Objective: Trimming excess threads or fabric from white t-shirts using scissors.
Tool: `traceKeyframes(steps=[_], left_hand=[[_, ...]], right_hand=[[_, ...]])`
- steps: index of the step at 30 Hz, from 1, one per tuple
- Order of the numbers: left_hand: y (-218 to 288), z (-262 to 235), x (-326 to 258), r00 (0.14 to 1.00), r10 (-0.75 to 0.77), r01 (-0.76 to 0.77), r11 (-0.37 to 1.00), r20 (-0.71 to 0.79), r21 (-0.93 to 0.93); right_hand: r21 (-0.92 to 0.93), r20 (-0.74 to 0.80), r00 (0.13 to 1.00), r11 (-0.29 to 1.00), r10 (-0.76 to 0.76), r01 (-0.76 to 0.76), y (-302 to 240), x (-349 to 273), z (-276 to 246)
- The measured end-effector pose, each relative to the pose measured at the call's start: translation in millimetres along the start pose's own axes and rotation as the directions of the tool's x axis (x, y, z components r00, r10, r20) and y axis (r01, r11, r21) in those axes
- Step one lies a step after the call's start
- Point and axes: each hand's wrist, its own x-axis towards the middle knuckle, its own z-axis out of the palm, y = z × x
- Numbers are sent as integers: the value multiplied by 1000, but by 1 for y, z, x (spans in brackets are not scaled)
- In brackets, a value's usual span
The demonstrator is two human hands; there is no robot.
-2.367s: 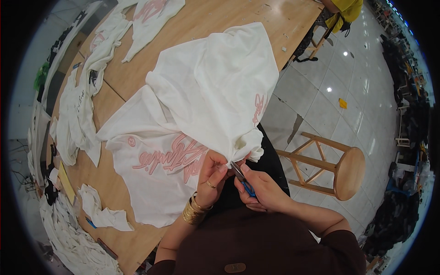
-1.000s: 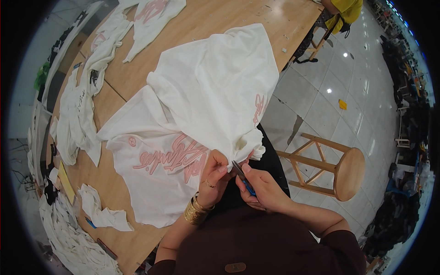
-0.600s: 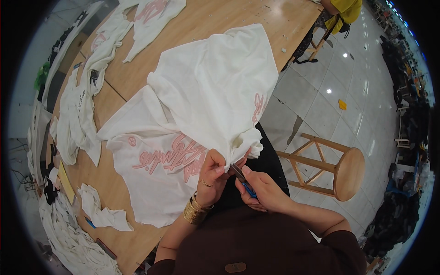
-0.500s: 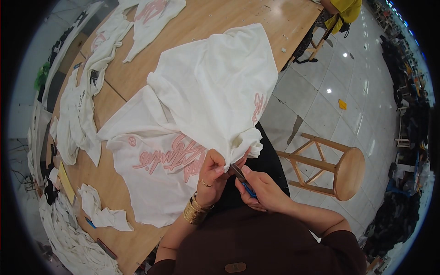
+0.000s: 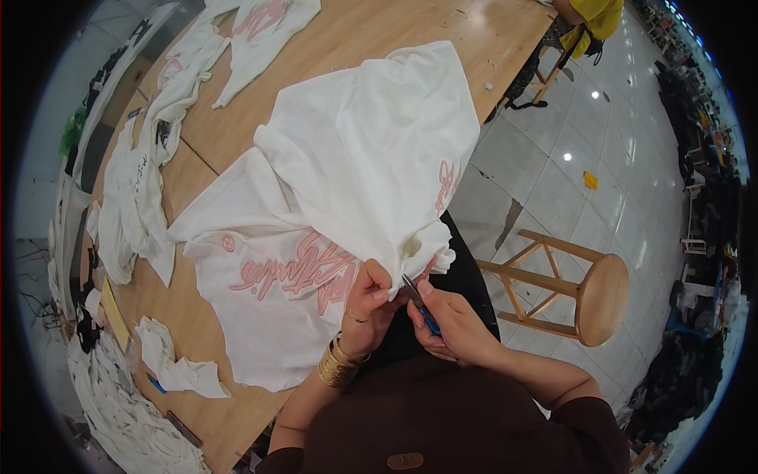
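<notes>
Garment: white T-shirt (image 5: 347, 174) with pink script print, draped over the near edge of the wooden table (image 5: 371, 31); its bunched hem hangs at 12 o'clock from both hands.
Left hand (image 5: 368, 304): closed, pinching the hem fold.
Right hand (image 5: 448, 328): closed on small blue-handled thread snips (image 5: 418, 304), blades pointing to 11 o'clock at the pinched fabric, touching or nearly so.
Nearer hand: left.
Room: wooden stool (image 5: 588, 288) at 3 o'clock, well apart; more white garments (image 5: 138, 189) at 9 o'clock.

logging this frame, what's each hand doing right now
Left hand: closed, pinching the edge of the white t-shirt.
Right hand: closed on small blue-handled snips.
</notes>
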Motion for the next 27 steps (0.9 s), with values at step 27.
traceKeyframes(steps=[27], left_hand=[[4,1,4,1000,-17,16,992,-9,-126]], right_hand=[[6,19,1000,1000,19,-19,2,3,2]])
